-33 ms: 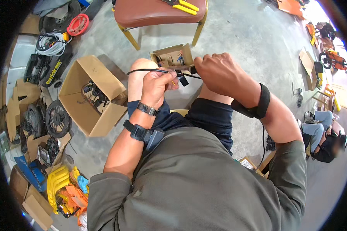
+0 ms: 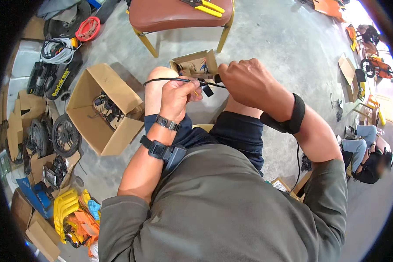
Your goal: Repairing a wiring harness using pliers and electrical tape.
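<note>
My left hand (image 2: 181, 91) pinches a black cable (image 2: 163, 79) above my knees. A small black part (image 2: 207, 90) and a short yellow strand (image 2: 197, 93) show by those fingers. My right hand (image 2: 242, 76) is curled, back up, at the cable's right end, round something dark that its fingers mostly hide. Just beyond both hands a small open box (image 2: 179, 57) on the floor holds small parts with coloured wires.
A padded chair (image 2: 174, 17) ahead bears yellow-handled pliers (image 2: 207, 11). At left are a cardboard box (image 2: 85, 120) of cables, wheels (image 2: 65, 135) and yellow plastic panels (image 2: 63, 209). A seated person (image 2: 371, 168) and small orange vehicles (image 2: 380, 67) are at right.
My right hand and forearm have shifted very slightly leftward. My left hand and the cable look almost unchanged.
</note>
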Tool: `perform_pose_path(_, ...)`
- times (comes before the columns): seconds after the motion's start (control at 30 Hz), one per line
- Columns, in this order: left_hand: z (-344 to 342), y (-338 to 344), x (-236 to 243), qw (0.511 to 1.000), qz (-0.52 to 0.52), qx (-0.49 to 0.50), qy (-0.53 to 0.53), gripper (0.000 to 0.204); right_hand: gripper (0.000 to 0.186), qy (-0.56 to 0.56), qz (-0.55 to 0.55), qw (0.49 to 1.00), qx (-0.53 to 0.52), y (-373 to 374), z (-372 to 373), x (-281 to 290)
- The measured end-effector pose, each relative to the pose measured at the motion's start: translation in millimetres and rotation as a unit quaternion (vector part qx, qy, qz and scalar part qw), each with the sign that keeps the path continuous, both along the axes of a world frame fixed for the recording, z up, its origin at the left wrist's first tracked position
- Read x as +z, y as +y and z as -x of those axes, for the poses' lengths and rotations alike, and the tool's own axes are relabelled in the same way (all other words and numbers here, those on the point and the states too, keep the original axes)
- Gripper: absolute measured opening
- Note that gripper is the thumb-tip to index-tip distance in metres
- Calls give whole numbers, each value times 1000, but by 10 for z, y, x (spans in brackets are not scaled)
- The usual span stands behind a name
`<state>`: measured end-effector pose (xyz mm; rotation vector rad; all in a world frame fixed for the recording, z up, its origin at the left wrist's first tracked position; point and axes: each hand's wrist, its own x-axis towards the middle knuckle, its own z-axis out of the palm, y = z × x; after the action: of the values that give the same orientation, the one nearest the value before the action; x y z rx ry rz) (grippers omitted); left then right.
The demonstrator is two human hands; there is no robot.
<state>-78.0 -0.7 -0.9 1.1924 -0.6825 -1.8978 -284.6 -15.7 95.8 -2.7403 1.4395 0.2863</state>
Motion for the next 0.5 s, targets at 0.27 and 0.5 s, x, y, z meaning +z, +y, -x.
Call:
perform_pose_path(0.27,179,-111,-33,999,9,45,-3,8,8,12,48,997,57,-117,-141,63)
perform_pose_path(0.5,180,-114,-10,995,48,59,-68,6,14,-25,-10,1000,-14,-277,-1,-102)
